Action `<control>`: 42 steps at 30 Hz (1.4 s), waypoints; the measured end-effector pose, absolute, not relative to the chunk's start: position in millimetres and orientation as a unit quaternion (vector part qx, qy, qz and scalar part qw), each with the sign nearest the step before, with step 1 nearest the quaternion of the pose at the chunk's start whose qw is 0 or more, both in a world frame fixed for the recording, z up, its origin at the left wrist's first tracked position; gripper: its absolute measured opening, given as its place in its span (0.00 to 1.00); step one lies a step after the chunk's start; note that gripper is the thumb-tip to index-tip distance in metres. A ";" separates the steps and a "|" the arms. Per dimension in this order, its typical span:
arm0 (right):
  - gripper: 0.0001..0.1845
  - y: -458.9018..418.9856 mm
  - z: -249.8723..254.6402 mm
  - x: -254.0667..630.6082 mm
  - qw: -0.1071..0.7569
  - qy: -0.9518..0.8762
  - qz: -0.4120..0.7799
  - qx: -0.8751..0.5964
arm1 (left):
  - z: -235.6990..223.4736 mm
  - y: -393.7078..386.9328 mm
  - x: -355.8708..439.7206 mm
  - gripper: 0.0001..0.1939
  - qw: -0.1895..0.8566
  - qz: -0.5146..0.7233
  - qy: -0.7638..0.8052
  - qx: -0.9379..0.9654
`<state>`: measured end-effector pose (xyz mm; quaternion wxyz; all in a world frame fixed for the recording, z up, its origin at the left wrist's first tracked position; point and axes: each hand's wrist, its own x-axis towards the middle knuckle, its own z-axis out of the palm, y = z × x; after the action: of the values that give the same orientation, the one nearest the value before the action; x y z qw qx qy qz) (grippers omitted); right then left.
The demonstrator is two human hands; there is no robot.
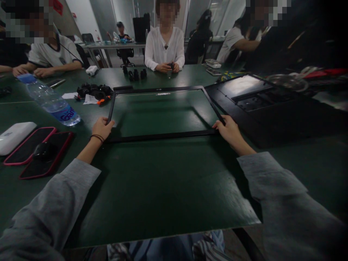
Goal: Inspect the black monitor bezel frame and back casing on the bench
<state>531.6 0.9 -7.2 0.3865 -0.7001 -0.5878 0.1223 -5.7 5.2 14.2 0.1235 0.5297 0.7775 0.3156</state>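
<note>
A thin black rectangular frame [163, 136] lies flat on the green table [163, 188] in front of me. My left hand [102, 127] grips its near left corner, fingers curled round the bar. At the near right corner my right hand [228, 129] holds the frame too, fingers pressed on the edge. Both arms wear grey sleeves, and a dark band sits on the left wrist.
A water bottle [50, 101] lies at the left, with a white box [15, 136] and two red-edged phones [38, 150] near it. Black small parts [94, 90] sit beyond the frame. A black panel [261, 101] lies at the right. Several people sit around the table.
</note>
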 end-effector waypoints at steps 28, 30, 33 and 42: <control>0.18 2.7 -10.1 534.2 0.388 -0.590 0.115 -0.699 | 14.4 5.1 -5.3 0.15 0.136 0.323 0.774 0.527; 0.17 3.7 -10.6 534.3 0.389 -0.588 0.111 -0.700 | 15.6 4.0 -3.9 0.15 0.134 0.322 0.775 0.526; 0.17 4.5 -11.0 534.0 0.392 -0.589 0.103 -0.699 | 16.5 3.5 -2.7 0.15 0.131 0.322 0.775 0.528; 0.16 4.7 -13.2 536.1 0.390 -0.591 0.105 -0.698 | 16.5 4.0 -3.1 0.14 0.129 0.320 0.778 0.525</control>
<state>536.1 4.7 -13.2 0.3899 -0.6983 -0.5910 0.1049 -3.1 4.0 16.5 0.1290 0.5249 0.7782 0.3197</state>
